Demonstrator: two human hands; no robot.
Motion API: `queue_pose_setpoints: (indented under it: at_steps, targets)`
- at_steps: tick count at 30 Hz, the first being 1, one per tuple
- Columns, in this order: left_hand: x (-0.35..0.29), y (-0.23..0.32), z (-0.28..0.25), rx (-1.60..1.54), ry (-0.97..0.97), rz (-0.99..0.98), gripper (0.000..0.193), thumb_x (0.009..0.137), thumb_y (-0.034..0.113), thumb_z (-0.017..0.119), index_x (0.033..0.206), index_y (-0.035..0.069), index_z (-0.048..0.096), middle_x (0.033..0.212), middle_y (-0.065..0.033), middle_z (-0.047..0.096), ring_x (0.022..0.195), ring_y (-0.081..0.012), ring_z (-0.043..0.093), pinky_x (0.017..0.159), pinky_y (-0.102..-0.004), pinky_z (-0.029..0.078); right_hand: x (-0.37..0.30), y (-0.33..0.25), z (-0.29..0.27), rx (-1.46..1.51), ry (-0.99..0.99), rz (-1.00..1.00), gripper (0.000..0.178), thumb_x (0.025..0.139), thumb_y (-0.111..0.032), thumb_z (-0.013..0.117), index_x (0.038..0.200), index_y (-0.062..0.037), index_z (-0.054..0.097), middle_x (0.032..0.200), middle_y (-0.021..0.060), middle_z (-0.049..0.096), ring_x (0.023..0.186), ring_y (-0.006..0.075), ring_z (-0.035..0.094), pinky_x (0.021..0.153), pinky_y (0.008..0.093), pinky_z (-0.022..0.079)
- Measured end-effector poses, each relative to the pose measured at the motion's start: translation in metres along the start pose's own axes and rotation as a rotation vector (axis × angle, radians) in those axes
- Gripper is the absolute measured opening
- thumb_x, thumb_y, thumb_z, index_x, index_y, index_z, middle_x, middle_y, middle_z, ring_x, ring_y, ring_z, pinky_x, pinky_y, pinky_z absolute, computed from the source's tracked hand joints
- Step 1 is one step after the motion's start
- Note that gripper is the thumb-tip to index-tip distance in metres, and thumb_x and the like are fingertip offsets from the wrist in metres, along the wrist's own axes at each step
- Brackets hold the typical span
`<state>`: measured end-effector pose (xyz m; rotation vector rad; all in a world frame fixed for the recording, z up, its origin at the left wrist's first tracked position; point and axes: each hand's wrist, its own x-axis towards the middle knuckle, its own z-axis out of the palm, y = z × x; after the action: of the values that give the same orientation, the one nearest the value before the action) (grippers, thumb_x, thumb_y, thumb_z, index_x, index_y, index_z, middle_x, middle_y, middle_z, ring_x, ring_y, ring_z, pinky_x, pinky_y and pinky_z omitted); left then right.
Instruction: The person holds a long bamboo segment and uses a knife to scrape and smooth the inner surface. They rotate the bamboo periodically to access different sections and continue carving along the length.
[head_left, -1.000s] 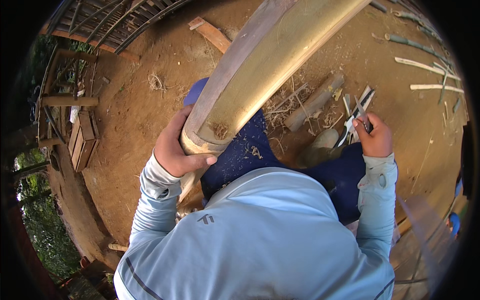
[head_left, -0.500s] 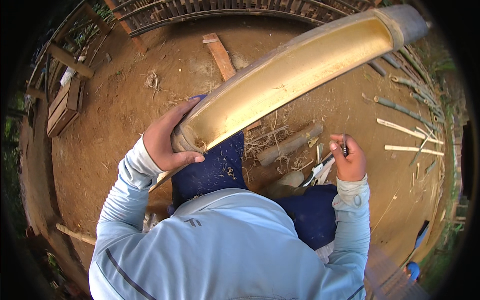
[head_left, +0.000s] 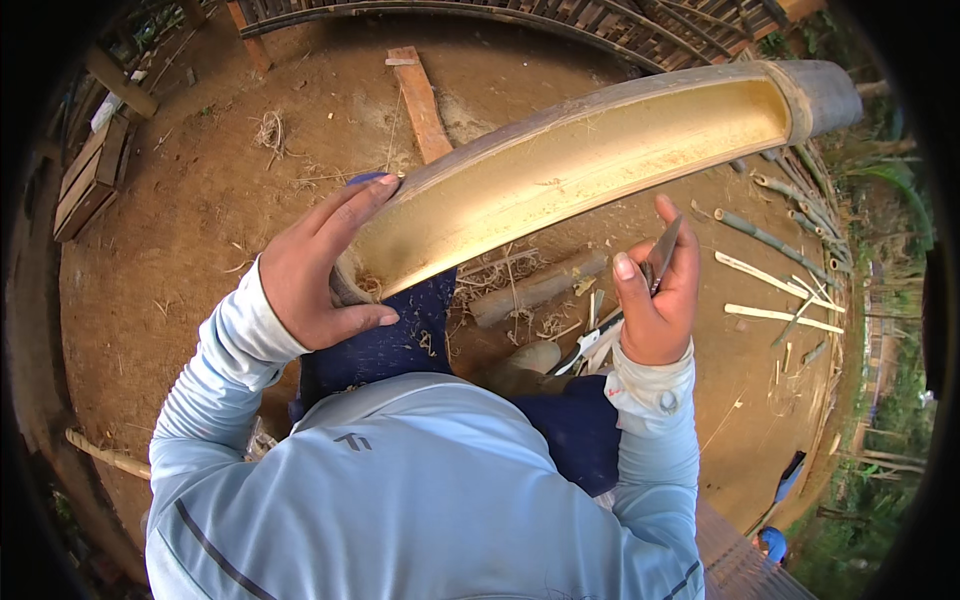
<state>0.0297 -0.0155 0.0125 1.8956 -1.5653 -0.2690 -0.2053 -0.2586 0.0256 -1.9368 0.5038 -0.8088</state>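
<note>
**Hands on a split bamboo half-culm, w/ blade alongside**

Left hand (head_left: 325, 275) cups the near end of the split bamboo half (head_left: 580, 175), fingers laid over its upper rim, thumb curled under the cut end; grip closed on the bamboo. Right hand (head_left: 660, 295) is fisted around a knife (head_left: 662, 250), thumb raised, blade pointing up toward the bamboo's lower edge; whether blade tip touches the bamboo can't be told. The bamboo half lies w/ its hollow, pale-yellow inner face upward, near end over the person's lap, far end raised to upper right, where a node wall closes it; outer skin is grey-green. Both forearms wear light-blue sleeves (head_left: 225, 350); legs in dark blue trousers (head_left: 390, 340) dusted w/ shavings.

Surroundings: bare dirt floor (head_left: 200, 200), reddish brown. A round log (head_left: 535, 290) lies just below the bamboo, betw. the hands, amid loose fibres & chips. Thin split bamboo strips (head_left: 780, 315) are scattered at right, well apart from the right hand. A flat wooden plank (head_left: 420, 100) lies on the ground beyond the bamboo, upper centre. A small wooden crate (head_left: 90, 175) sits at far left. A slatted fence (head_left: 560, 20) curves along the top edge.
</note>
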Motion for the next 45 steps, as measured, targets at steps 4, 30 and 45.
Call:
queue_pose_setpoints:
  at_steps: [4, 30, 45]
  targets:
    - [0.010, 0.015, -0.001, 0.200, 0.084, 0.194, 0.094, 0.063, 0.029, 0.084, 0.143, 0.003, 0.042, 0.145, -0.0236, 0.044, 0.133, -0.0397, 0.045, 0.111, -0.0491, 0.035, 0.006, -0.007, 0.011, -0.146, 0.013, -0.104, 0.063, 0.089, -0.006, 0.066, 0.145, -0.0014, 0.039, 0.073, -0.0020, 0.049, 0.064, 0.0056, 0.043, 0.062, 0.0208, 0.037]
    - [0.017, 0.033, 0.025, 0.245, 0.090, 0.281, 0.068, 0.066, 0.026, 0.079, 0.127, 0.004, 0.061, 0.111, -0.0106, 0.068, 0.100, -0.0247, 0.066, 0.112, -0.0572, 0.029, 0.033, 0.006, 0.003, -0.439, -0.093, -0.244, 0.057, 0.080, 0.003, 0.067, 0.134, -0.0035, 0.050, 0.118, 0.0168, 0.063, 0.068, 0.0168, 0.060, 0.064, 0.0291, 0.051]
    - [0.007, 0.020, 0.016, 0.190, 0.067, 0.294, 0.055, 0.070, 0.026, 0.079, 0.118, 0.003, 0.065, 0.109, -0.0122, 0.067, 0.101, -0.0265, 0.066, 0.109, -0.0573, 0.032, 0.004, 0.003, 0.051, -0.331, -0.366, -0.313, 0.056, 0.079, 0.005, 0.065, 0.132, -0.0025, 0.051, 0.117, 0.0198, 0.065, 0.099, 0.0348, 0.069, 0.077, 0.0363, 0.057]
